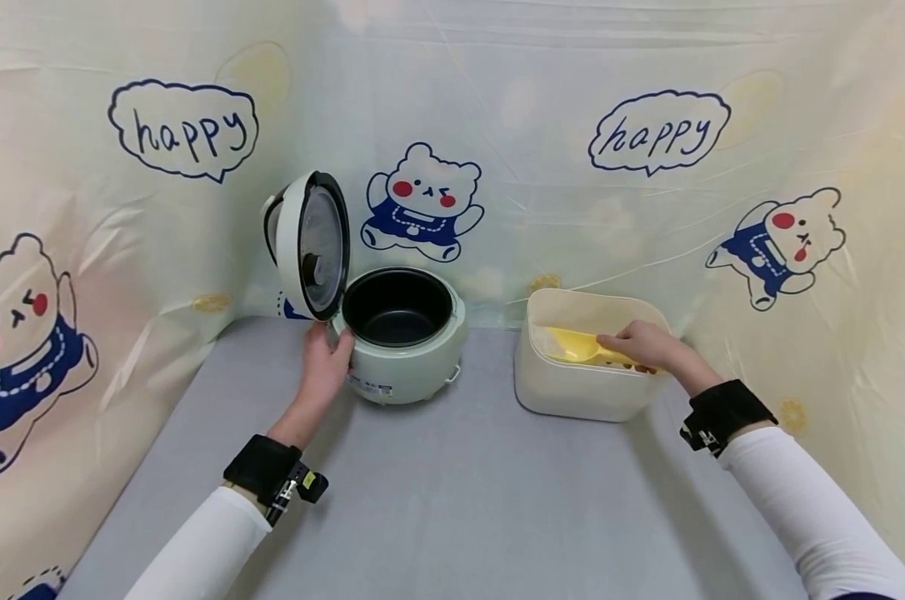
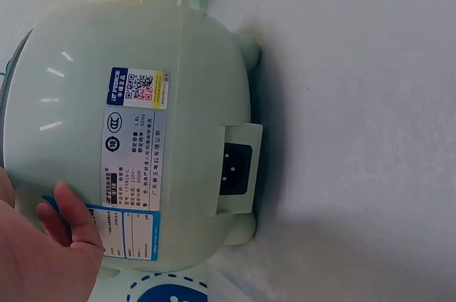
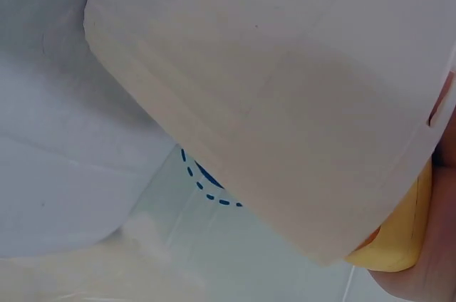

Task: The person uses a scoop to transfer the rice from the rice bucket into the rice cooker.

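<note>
A pale green rice cooker (image 1: 392, 379) stands on the table with its lid (image 1: 313, 246) raised at the left. Its dark inner pot (image 1: 398, 321) faces up. My left hand (image 1: 325, 367) rests against the cooker's side below the lid hinge; in the left wrist view that hand (image 2: 53, 245) has loosely bent fingers beside the labels (image 2: 132, 159). To the right stands a cream bin (image 1: 580, 392) with a pale grainy filling, too small to identify surely. My right hand (image 1: 647, 346) grips a yellow scoop (image 1: 576, 346) inside it. In the right wrist view, the bin wall (image 3: 285, 102) hides most of the scoop.
A grey cloth (image 1: 482, 508) covers the table. Behind and beside it hangs a printed curtain (image 1: 527, 167) with bears and "happy" bubbles, close to the cooker and bin. A power socket (image 2: 236, 169) sits low on the cooker's side.
</note>
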Available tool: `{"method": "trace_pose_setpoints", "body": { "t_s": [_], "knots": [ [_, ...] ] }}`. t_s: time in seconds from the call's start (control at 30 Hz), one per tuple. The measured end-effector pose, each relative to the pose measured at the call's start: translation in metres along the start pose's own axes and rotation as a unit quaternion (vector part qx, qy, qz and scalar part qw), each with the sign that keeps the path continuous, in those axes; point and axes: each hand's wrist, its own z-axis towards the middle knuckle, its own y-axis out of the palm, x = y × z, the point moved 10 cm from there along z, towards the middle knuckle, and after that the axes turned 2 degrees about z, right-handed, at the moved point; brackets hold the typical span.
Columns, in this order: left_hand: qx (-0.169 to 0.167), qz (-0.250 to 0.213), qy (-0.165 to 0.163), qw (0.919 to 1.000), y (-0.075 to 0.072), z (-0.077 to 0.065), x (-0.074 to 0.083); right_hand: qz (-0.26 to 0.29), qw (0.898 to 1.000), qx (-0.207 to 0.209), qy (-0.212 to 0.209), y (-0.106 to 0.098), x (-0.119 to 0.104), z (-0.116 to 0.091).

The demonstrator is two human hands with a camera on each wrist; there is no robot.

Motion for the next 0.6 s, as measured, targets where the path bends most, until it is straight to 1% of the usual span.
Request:
{"method": "trace_pose_setpoints", "body": {
  "t_s": [0.17,0.27,0.4,0.6],
  "knots": [
    [0.002,0.001,0.013,0.9999,0.000,0.001,0.000,0.035,0.999,-0.005,-0.009,-0.007,-0.003,-0.009],
    [-0.001,0.000,0.014,0.9999,0.001,0.001,-0.001,0.059,0.998,-0.010,-0.015,-0.012,-0.004,-0.017],
    [-0.001,-0.002,0.015,0.9999,0.001,0.000,-0.001,0.076,0.997,-0.011,-0.020,-0.020,-0.002,-0.026],
    [0.007,0.002,0.033,0.9994,-0.001,0.003,0.003,0.095,0.995,0.006,-0.036,-0.029,-0.002,-0.036]
  ]
}}
